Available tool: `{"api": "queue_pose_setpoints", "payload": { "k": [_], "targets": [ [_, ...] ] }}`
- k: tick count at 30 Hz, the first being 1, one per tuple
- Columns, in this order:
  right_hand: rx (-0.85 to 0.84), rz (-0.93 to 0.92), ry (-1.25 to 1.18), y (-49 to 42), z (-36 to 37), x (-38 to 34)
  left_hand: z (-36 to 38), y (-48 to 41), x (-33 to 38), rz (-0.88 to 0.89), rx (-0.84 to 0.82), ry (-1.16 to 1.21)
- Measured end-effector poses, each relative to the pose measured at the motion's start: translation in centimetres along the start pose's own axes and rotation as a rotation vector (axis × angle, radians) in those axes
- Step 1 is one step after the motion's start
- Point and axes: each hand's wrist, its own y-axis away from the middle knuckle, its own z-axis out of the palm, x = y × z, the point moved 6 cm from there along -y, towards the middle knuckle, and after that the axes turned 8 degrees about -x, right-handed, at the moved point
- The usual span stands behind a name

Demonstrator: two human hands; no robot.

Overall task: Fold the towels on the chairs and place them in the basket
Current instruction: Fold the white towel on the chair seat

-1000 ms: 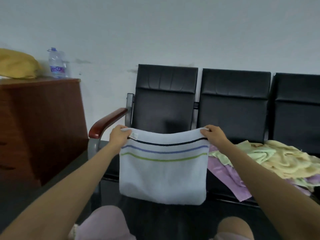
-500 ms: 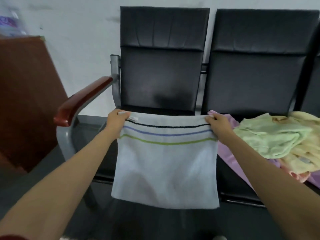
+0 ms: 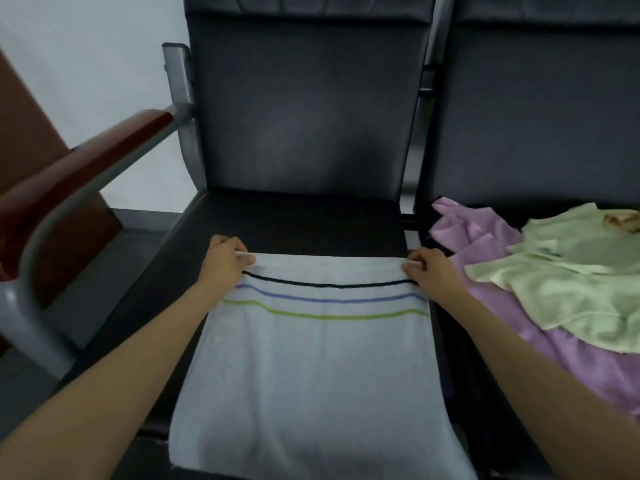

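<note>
A white towel point(image 3: 311, 368) with a black, a blue and a green stripe lies spread on the seat of the left black chair point(image 3: 301, 220), its near end hanging over the front edge. My left hand point(image 3: 225, 261) pinches its far left corner and my right hand point(image 3: 427, 271) pinches its far right corner, both down at the seat. On the neighbouring seat lies a purple towel point(image 3: 568, 355) with a pale green towel point(image 3: 568, 285) heaped on it. No basket is in view.
A red-brown wooden armrest point(image 3: 79, 168) on a grey metal frame point(image 3: 24, 306) stands at the left. Behind it is a brown wooden cabinet point(image 3: 20, 133). The second black chair's backrest point(image 3: 540, 109) rises at the right.
Both hands have lowered the towel from hanging in the air onto the left chair's seat. The view has moved closer and tilted down; the bottle and cabinet top have left the frame.
</note>
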Motion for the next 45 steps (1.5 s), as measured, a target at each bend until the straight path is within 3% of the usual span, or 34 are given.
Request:
{"api": "queue_pose_setpoints", "payload": {
  "k": [5, 11, 21, 26, 39, 45],
  "targets": [
    [-0.191, -0.099, 0.102, -1.0, 0.2, -0.6, -0.1, -0.8, 0.3, 0.006, -0.071, -0.089],
    [-0.341, -0.082, 0.279, -0.3, 0.2, -2.2, -0.7, 0.4, -0.2, -0.064, -0.2, -0.155],
    [-0.222, -0.238, 0.227, 7.3, -3.3, -6.5, -3.4, 8.3, -0.4, -0.011, -0.366, -0.406],
    [-0.216, -0.292, 0.279, 13.7, -7.3, -10.1, -7.3, 14.6, 1.5, 0.07, -0.252, -0.407],
    [0.033, -0.31, 0.065, 29.1, -20.2, -17.2, -19.8, 27.1, 10.6, 0.354, 0.256, 0.056],
    [0.14, -0.352, -0.047, 31.4, -23.5, -18.6, -22.3, 28.7, 12.7, 0.303, 0.168, 0.575]
  ]
}}
